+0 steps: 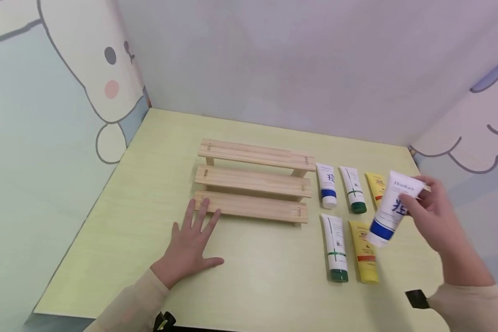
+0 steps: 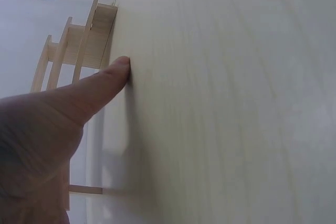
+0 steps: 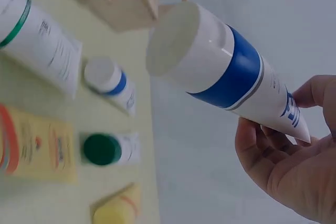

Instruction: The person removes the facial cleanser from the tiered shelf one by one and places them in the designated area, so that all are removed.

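— Right hand?
— Raised above the pale yellow-green surface, fingers curled round the crimped end of a white squeeze tube with a blue band and white cap. Held tilted, cap end down and away from the palm, clear of the surface.

— Below and beside that grip?
— Five more tubes lying flat. Just under the cap, a yellow tube with a yellow cap; next to it, farther from the grip, a white tube with a green cap. Beyond those, a second yellow tube partly hidden behind the held one, then another white tube with a green cap, then a small white tube with a blue band.

— Left hand?
— Flat on the surface, fingers spread and straight, grasping nothing. Fingertips touching the front edge of the lowest step of a three-tier light wooden stair-shaped rack. Thumb pressed down on the surface, seen from the left wrist.

— Rack relative to the right grip?
— Well apart, across the rows of tubes.
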Demonstrator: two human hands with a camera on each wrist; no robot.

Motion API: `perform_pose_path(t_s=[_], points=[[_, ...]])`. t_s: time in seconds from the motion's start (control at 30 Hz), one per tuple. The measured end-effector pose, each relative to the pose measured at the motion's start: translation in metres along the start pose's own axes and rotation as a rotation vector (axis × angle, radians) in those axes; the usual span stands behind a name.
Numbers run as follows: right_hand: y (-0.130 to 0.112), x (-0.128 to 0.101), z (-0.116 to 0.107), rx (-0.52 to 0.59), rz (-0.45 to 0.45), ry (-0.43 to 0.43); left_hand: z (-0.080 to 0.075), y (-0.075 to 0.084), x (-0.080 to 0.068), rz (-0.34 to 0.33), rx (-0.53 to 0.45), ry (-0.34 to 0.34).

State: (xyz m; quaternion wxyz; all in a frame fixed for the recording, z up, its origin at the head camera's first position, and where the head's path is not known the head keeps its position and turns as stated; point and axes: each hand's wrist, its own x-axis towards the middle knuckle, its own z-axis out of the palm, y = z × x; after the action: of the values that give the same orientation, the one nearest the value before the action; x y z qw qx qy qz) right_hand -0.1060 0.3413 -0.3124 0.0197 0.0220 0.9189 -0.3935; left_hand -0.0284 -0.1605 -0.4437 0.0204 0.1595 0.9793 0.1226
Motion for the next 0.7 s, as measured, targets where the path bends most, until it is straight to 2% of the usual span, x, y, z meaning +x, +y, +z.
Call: perform_pose_path(t_s=[0.1,0.17,0.33,0.5,0.7], points=[[0.035,-0.003,-0.014,-0.107,0.04,-0.104,0.0,0.0,0.0,-0.002,-0.006,-0.007],[0.057,-0.006,-0.018,-0.137,0.058,-0.173,-0.001,0.0,0.0,-0.002,-0.01,-0.012],[0.101,-0.012,-0.014,-0.121,0.145,-0.339,-0.002,0.0,0.001,-0.007,-0.024,-0.025],[0.12,-0.01,-0.008,-0.134,0.233,-0.419,-0.002,0.0,0.001,-0.011,-0.022,-0.035],[0.126,-0.006,-0.002,-0.186,0.278,-0.48,-0.001,0.0,0.001,-0.018,-0.025,-0.044]])
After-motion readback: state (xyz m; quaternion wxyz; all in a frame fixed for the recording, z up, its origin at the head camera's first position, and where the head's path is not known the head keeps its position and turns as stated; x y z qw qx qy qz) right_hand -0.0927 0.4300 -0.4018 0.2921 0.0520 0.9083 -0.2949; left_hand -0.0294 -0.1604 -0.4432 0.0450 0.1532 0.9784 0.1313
